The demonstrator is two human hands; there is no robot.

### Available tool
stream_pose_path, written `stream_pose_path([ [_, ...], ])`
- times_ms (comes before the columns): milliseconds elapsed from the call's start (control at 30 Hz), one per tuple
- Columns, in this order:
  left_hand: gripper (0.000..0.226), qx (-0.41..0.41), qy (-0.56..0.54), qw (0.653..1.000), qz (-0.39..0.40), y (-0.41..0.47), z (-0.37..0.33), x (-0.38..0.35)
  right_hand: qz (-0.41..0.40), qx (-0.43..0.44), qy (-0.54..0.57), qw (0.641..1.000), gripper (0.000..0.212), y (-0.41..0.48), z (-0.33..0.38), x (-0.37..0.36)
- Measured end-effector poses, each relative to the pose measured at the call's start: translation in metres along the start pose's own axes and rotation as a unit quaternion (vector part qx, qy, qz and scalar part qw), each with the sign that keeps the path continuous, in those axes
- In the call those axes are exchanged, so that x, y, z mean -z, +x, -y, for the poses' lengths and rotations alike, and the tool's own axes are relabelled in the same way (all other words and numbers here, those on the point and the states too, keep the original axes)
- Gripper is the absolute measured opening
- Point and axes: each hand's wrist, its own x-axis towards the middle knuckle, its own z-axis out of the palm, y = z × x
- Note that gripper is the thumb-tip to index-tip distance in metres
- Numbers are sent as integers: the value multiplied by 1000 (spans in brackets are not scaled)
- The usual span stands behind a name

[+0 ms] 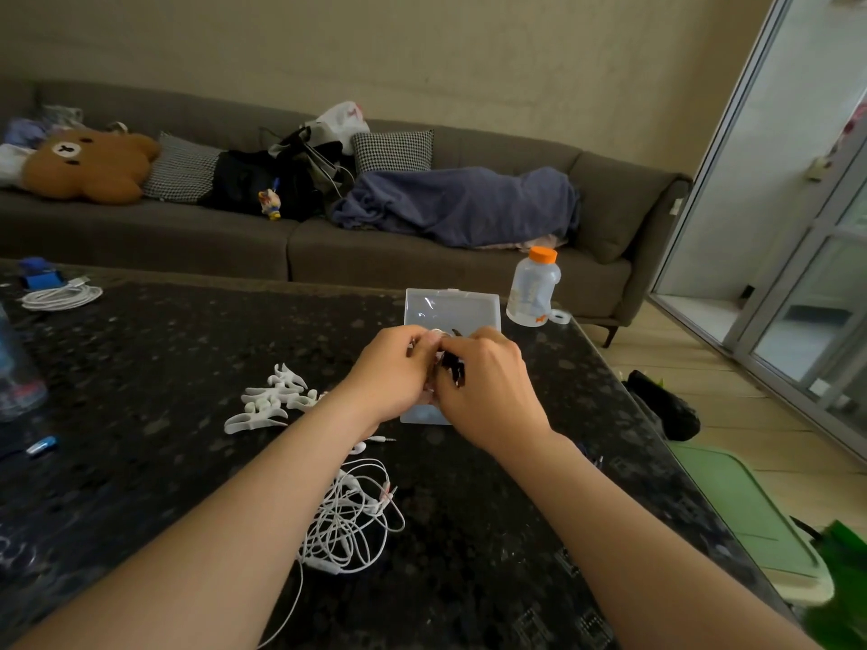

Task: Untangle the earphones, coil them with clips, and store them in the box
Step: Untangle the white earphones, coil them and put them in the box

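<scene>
Now, far left on your dark speckled table [140, 349]: a coiled white cable [61, 296] lies just beside a blue object [40, 272], both well apart from the work area. Toward centre, a loose pile of white clips [267, 401] sits on the tabletop, just left of your left wrist. Nearer you, partly under your left forearm, the tangled white earphones [352, 523] lie in a heap on the table, one cord trailing toward the near edge; they are outside the box. Your left hand [394, 372] is over the clear box [450, 307], fingers curled, fingertips pinching a small bundle [451, 365] of black and white pieces. Cannot tell whether the bundle is cord, clip or both. Your right hand [488, 391] meets the left at that bundle, fingers curled round it from the other side. The box lies flat on the table, its far part showing beyond your hands and a near corner below them. Right of the box: a bottle [535, 288] with an orange cap stands upright, a clear tape ring [560, 315] at its base. Further right, on the floor, a green mat [736, 504]
</scene>
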Motion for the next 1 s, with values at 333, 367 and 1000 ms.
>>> stream_pose_path([
  [333, 24, -40, 103, 994, 8, -4, -7, -1, -8, -99, 142, 985, 64, 3, -8, 4],
  [367, 24, -48, 114, 992, 13, -5, -8, -1, -19, -98, 129, 986, 61, 4, -8, 3],
  [1000, 25, -108, 90, 989, 36, -1, -8, 2, 37, -83, 340, 936, 65, -1, -11, 17],
])
